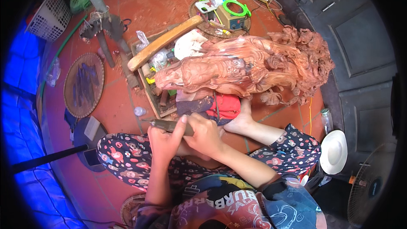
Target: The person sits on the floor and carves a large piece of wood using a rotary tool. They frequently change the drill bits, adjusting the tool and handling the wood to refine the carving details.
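Observation:
My left hand (163, 141) and my right hand (205, 133) meet in front of my lap, both closed around a dark pen-like handpiece (167, 125). Its thin metal tip points left, clear of the carving. Part of its body is hidden by my fingers. Just beyond lies a large reddish wood carving (220, 68) on its side, with a smooth head-like end at left and deeply carved, curling forms at right. Bundled dark cloth (195, 107) and red cloth (227, 107) sit under its near side, close to my bare foot (239, 121).
A wooden beam (165, 42) crosses a cluttered wooden crate (154, 101) beyond my hands. Farther off, a round tray holds a control box (231, 20) and green ring. Left is a woven tray (66, 85) of dark tools; right, a white hat (333, 152) and fan (373, 186).

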Tool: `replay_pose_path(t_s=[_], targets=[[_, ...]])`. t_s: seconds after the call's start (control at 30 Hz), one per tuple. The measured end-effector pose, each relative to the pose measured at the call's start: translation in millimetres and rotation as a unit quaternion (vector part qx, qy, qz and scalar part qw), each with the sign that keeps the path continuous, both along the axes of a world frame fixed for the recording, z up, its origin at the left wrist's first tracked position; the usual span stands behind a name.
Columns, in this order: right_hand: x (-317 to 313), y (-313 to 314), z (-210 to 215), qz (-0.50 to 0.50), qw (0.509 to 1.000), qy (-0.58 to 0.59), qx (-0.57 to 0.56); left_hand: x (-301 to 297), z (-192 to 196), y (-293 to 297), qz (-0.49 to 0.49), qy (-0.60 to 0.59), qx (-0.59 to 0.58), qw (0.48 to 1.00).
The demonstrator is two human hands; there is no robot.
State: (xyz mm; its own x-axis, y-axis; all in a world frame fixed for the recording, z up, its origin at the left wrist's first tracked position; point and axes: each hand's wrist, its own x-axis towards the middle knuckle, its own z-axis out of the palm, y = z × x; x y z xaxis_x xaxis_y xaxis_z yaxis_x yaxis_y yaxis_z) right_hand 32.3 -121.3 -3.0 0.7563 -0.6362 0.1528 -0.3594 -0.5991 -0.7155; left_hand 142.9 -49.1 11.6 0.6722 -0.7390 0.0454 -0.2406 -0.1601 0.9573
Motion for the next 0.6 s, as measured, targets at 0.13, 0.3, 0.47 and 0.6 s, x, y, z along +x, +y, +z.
replay_pose_path(t_s=[0.13,0.3,0.47,0.6], targets=[[1.3,-1.6,-4.6,0.007,0.998,-0.046,0.047,8.8,-4.5,4.6,-0.076,-0.031,0.021,0.996],[-1.9,-3.8,-10.0,0.037,0.978,0.003,0.207,21.8,-15.6,4.5,-0.151,-0.04,-0.014,0.988],[-9.1,-26.4,-3.9,0.185,0.874,0.064,0.445,27.9,-22.6,1.9,-0.235,-0.06,-0.073,0.967],[-10.5,-32.9,-6.8,0.206,0.85,0.055,0.482,28.9,-20.7,1.6,-0.266,-0.051,-0.002,0.963]])
